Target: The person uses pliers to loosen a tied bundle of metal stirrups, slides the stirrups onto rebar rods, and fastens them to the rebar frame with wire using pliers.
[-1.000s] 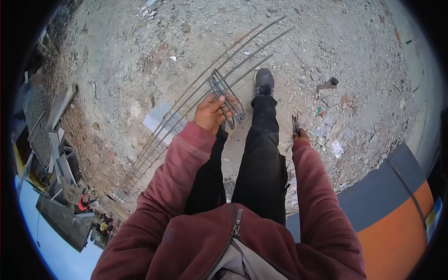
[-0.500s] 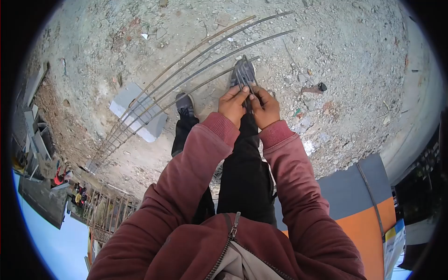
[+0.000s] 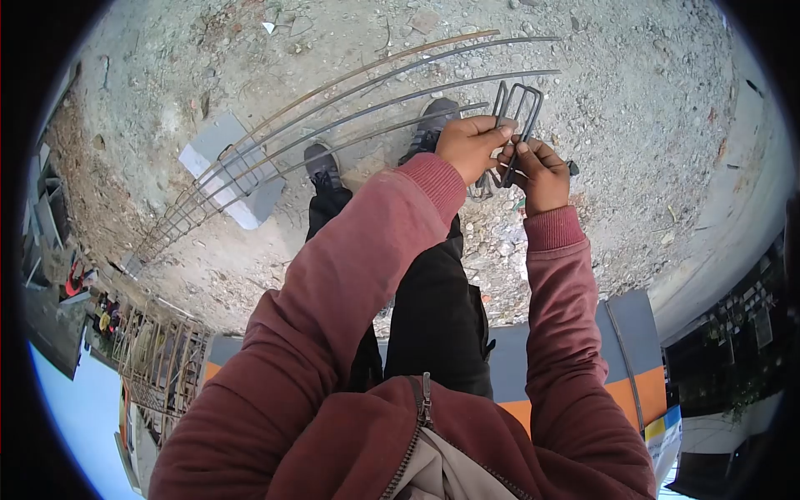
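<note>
My left hand (image 3: pixel 473 147) is closed, thumb and fingers pinching bent steel rebar stirrups (image 3: pixel 532 112). Close on its right, my right hand (image 3: pixel 540 173) grips the lower part of the same dark, narrow rectangular loops. Their rounded upper ends stick up above my fingers, one loop standing apart to the left. How many loops there are is hard to tell, as my fingers cover part of them. Just left of the hands, long rebar rods (image 3: pixel 433 87) run from a cage with stirrups round it (image 3: pixel 172 218) on the left.
My shoes (image 3: pixel 322 167) stand on rough, stony ground (image 3: pixel 633 125) near the rods. A grey board (image 3: pixel 218 133) lies under the cage. Behind me is a grey and orange surface (image 3: pixel 575 333). Scrap pieces and a rusty metal frame (image 3: pixel 158 358) are at the left edge.
Both hands have moved right, away from over my shoe, bringing the stirrups along. The loops now show spread apart. The view has shifted slightly.
</note>
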`<state>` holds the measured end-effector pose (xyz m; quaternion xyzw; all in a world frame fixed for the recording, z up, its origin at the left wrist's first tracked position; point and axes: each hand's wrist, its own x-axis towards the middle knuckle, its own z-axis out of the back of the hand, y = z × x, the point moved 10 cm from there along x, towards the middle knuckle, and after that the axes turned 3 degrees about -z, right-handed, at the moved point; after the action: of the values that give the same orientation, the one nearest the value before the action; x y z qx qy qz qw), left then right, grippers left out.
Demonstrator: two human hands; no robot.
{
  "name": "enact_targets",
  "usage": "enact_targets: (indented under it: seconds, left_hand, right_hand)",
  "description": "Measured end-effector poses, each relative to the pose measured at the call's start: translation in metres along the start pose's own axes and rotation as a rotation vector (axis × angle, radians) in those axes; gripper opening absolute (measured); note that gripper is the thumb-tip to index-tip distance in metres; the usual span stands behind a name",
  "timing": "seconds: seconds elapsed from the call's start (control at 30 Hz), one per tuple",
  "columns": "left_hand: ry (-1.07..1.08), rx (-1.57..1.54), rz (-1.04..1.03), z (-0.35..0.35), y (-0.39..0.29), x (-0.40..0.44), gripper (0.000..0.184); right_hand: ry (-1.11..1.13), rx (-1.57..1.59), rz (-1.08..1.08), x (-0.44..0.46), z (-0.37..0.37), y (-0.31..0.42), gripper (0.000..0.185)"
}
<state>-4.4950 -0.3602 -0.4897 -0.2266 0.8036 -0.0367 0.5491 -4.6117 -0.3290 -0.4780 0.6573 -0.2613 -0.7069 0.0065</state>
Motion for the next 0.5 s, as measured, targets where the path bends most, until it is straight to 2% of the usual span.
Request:
enact_targets:
  seconds: [0.03,0.1,0.17,0.2,0.23,0.4,0.5]
  left_hand:
    - [0.022,0.314,-0.266,0.001,-0.019,-0.003,0.013]
    - [0.084,0.699,-0.557,-0.008,-0.043,-0.026,0.015]
    - [0.145,1.143,-0.875,-0.020,-0.058,-0.055,0.024]
    - [0.208,1.231,-0.905,-0.021,-0.056,-0.062,0.022]
    - [0.270,1.318,-0.934,-0.022,-0.054,-0.067,0.020]
    - [0.590,1.569,-0.875,-0.019,-0.020,-0.076,0.008]
    - [0.657,1.707,-0.973,-0.027,-0.010,-0.086,0.004]
  right_hand:
    - [-0.054,0.048,-0.020,-0.001,0.007,-0.002,0.016]
    - [-0.143,0.113,-0.068,-0.010,0.015,-0.003,0.016]
    - [-0.039,0.221,-0.113,-0.007,0.015,-0.018,0.016]
    - [0.014,0.274,-0.136,-0.006,0.014,-0.025,0.016]
    - [-0.027,0.254,-0.176,-0.006,0.023,-0.032,0.017]
    - [0.004,-0.065,-0.133,-0.015,0.012,-0.019,0.015]
    - [-0.052,-0.278,-0.116,-0.019,0.010,-0.018,0.015]
